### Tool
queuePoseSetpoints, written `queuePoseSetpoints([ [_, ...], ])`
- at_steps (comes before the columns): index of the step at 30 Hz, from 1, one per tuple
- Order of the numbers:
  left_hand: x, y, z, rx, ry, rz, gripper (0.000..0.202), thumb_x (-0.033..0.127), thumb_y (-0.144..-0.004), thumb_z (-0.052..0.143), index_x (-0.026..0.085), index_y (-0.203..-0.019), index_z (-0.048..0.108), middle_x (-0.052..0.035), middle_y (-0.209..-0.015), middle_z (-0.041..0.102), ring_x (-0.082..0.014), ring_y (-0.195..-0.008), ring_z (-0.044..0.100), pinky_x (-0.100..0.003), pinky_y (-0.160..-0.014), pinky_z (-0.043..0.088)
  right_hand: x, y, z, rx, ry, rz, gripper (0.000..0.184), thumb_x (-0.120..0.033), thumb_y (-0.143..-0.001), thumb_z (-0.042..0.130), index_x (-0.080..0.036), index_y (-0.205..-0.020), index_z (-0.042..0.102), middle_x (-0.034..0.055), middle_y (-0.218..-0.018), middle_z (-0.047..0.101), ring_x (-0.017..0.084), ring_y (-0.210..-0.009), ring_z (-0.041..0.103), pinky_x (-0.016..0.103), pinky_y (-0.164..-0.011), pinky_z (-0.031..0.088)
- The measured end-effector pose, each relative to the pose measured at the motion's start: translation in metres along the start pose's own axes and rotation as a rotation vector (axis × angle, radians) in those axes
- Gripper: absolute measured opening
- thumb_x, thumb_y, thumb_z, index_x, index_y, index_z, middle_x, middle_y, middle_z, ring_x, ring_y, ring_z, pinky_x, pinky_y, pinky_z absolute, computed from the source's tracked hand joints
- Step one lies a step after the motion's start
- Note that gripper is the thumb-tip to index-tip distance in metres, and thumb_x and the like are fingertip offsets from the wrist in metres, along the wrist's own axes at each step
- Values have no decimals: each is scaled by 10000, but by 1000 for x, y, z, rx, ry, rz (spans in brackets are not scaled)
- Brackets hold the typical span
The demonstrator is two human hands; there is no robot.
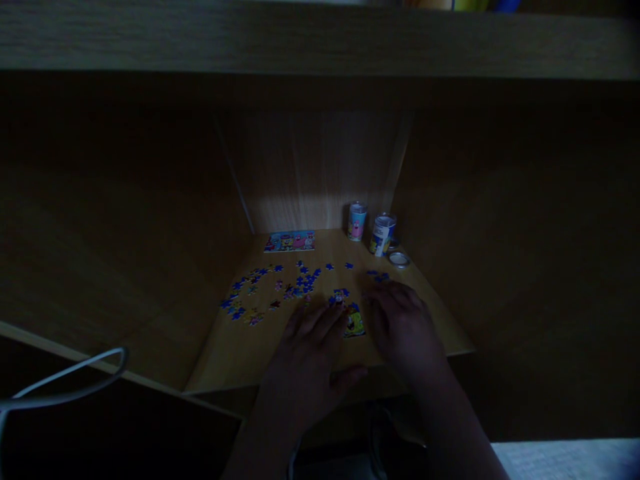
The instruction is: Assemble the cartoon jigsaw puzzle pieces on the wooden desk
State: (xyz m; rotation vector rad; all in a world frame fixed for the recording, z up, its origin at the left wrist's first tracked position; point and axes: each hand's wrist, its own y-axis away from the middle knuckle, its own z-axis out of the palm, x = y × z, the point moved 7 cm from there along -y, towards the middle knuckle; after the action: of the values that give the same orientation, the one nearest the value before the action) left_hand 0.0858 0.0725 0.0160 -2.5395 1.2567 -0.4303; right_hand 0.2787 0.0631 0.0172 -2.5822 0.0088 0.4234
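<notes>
We work at a part-joined SpongeBob jigsaw section [355, 323] on the wooden shelf [240, 357].
Our left hand [303, 363] spreads loosely over its left edge; our right hand [406, 331] curls just right; we cannot tell whether either grips a piece. Fitting pieces seems in hand, calling for matched tabs. Loose jigsaw pieces [309, 280] lie farther left; the far-right canisters' [383, 237] labels are too dim to read.

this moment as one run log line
left hand: at joined yellow jigsaw section | right hand: beside it, grip unclear | loose blue jigsaw pieces: scattered mainly left | two printed cylindrical cans: back right
</notes>
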Motion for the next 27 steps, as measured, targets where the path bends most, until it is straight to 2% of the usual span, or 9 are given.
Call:
queuePoseSetpoints([
  [6,0,0,1,9,3,-8,849,706,-1045,719,251,-1726,494,-108,-1730,585,-367,-1590,536,-643,-1386,355,-4,0,7,-51,-3,-21,349,-272,-1132,536,-246,-1391,769,111,-1471,774,331,-1438,637,528,-1260,474],
  [13,0,0,1,-12,1,-20,854,717,-1053,694,270,-1745,471,-90,-1746,569,-358,-1604,522,-637,-1398,346,-6,1,7,-73,4,-66,320,-246,-1112,588,-263,-1354,796,100,-1386,800,326,-1305,675,508,-1178,527],
  [19,0,0,1,-19,3,-24,839,702,-1047,712,261,-1726,493,-102,-1747,565,-371,-1606,520,-637,-1383,360,-4,2,3,-18,-16,-21,272,-284,-1126,571,-207,-1303,764,149,-1296,798,345,-1234,690,517,-1109,552],
  [24,0,0,2,-4,12,-22,826,678,-1040,740,257,-1713,511,-106,-1745,567,-379,-1589,536,-644,-1384,354,-7,1,3,-36,-67,-55,221,-262,-1128,566,-226,-1187,777,125,-1285,814,326,-1274,695,514,-1156,534],
  [27,1,1,1,10,29,-25,838,680,-1033,752,242,-1710,521,-114,-1732,581,-368,-1587,539,-629,-1393,350,-7,0,5,-66,-94,-84,254,-253,-1132,572,-227,-1246,797,109,-1292,825,315,-1274,697,504,-1170,531],
])
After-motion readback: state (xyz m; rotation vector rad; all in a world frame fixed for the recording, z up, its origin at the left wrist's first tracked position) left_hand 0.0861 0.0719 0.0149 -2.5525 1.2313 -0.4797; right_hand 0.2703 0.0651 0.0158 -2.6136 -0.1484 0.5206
